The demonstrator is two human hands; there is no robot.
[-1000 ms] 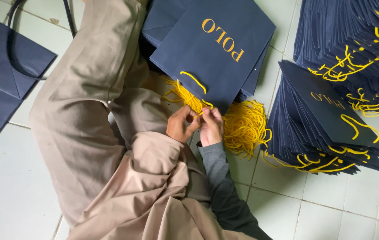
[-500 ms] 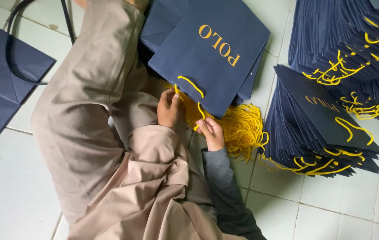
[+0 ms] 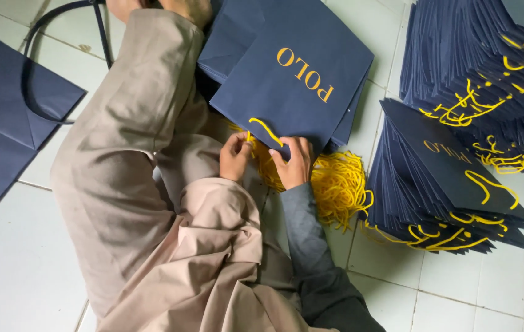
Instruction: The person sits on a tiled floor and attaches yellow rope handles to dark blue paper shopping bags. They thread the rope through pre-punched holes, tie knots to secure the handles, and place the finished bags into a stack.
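A flat navy paper bag [image 3: 293, 80] with gold lettering is lying before the hands; finished navy bags [image 3: 452, 178] are piling at right, another navy bag [image 3: 3, 123] lying at left.

Soft, even, fairly dim light falls from above, leaving only faint shadows under the navy paper bag [image 3: 293, 80] and beside the stacked bags [image 3: 446, 178] on the white tiled floor [image 3: 22, 264]. No glare shows on the tiles. Focus is reasonably sharp at centre; the hands [image 3: 235, 157] look slightly soft.
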